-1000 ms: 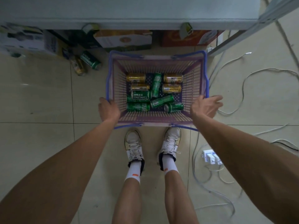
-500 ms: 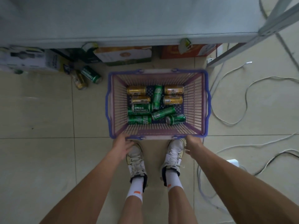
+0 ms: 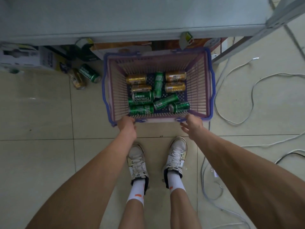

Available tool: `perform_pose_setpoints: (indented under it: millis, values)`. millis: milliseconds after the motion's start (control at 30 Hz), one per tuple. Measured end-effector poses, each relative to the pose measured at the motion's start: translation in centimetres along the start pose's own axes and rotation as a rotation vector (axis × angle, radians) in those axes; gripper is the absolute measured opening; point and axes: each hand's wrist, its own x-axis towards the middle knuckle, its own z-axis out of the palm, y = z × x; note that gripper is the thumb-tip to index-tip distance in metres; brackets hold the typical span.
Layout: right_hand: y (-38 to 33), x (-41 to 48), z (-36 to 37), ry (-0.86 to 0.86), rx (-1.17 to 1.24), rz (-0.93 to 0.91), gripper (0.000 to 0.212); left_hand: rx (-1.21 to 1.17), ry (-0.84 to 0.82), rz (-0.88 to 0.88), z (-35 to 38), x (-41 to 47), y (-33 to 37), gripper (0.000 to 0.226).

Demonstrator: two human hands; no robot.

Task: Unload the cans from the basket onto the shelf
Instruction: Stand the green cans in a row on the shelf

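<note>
A purple basket with a blue rim (image 3: pixel 212 90) stands on the tiled floor in front of the grey shelf (image 3: pixel 132 17). Several cans lie on their sides in it: green ones such as the Tsingtao can (image 3: pixel 142 96) toward me, gold ones (image 3: pixel 136 79) at the far end. My left hand (image 3: pixel 127 127) rests at the near left corner of the rim, fingers loosely curled and holding nothing. My right hand (image 3: pixel 192 125) hovers at the near right of the rim with its fingers spread and nothing in it.
A green can (image 3: pixel 90 73) and a gold can (image 3: pixel 77 78) lie on the floor left of the basket. Cardboard boxes (image 3: pixel 21 57) sit under the shelf. White cables (image 3: pixel 252 90) and a power strip (image 3: pixel 214 172) sprawl on the right. My shoes (image 3: pixel 137 162) stand just behind the basket.
The hands let go of the basket's sides, drew back to its near edge, and now reach up to the near rim. The basket stays on the floor.
</note>
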Motion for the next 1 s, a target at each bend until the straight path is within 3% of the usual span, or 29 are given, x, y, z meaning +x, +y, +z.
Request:
perform_pose_setpoints:
  millis: [333, 467, 533, 633, 867, 1000]
  values:
    - [-5.5, 0.7, 1.4, -0.058, -0.137, -0.052, 0.036, 0.015, -0.132, 0.090, 2.0, 0.1, 3.9, 0.017]
    - [-4.8, 1.1, -0.5, -0.054, -0.427, -0.084, 0.037, -0.052, -0.061, 0.080, 2.2, -1.1, 1.8, 0.021]
    - [-3.7, 1.6, -1.8, 0.012, -0.671, -0.161, 0.037, 0.017, -0.047, 0.079, 2.0, -1.7, 0.6, 0.010]
    - [-2.6, 1.6, -2.8, 0.083, -0.851, -0.281, 0.028, 0.157, -0.035, 0.127, 1.3, -2.2, 0.0, 0.016]
    - [-5.4, 0.5, -0.9, 0.036, -0.893, -0.576, 0.023, 0.692, -0.123, 0.661, 1.1, -2.4, 3.0, 0.014]
    - [-8.5, 1.6, 2.2, 0.011, -0.934, -0.686, 0.017, 0.875, -0.127, 0.855, 3.2, -0.8, 5.6, 0.011]
